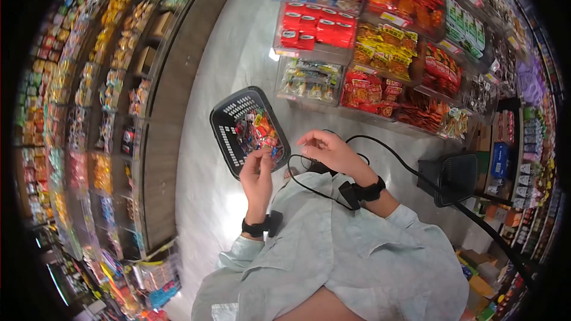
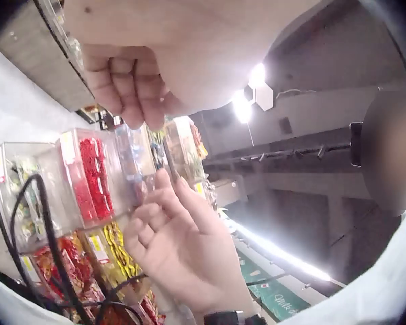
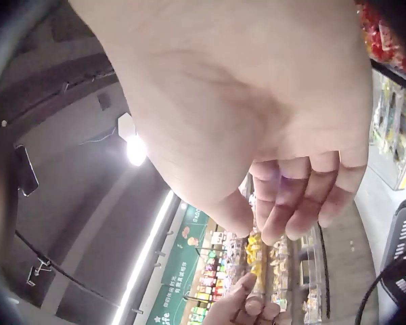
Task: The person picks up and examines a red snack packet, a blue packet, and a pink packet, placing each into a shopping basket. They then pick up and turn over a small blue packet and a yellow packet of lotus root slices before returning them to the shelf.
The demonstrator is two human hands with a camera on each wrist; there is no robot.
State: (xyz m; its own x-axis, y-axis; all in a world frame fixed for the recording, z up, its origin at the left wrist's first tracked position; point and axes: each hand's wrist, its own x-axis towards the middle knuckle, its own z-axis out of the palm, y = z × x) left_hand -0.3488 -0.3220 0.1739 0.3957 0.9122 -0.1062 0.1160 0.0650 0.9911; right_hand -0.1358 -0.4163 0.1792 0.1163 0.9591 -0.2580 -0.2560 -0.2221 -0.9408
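Both hands are raised in front of the body, apart from each other, with nothing in their fingers. The left hand overlaps the near edge of a black plastic basket in the head view. Inside that basket lies a pile of small, colourful packaged snacks. To the right of the basket is the right hand, its fingers loosely bent toward the left hand. Each wrist view shows its own hand large at the top, the left and the right, with fingers loosely curled and palm bare.
Clear bins of bagged snacks stand ahead and to the right. A tall shelf of packets lines the left side beyond the grey floor. Black cable runs past the right hand, near another dark basket.
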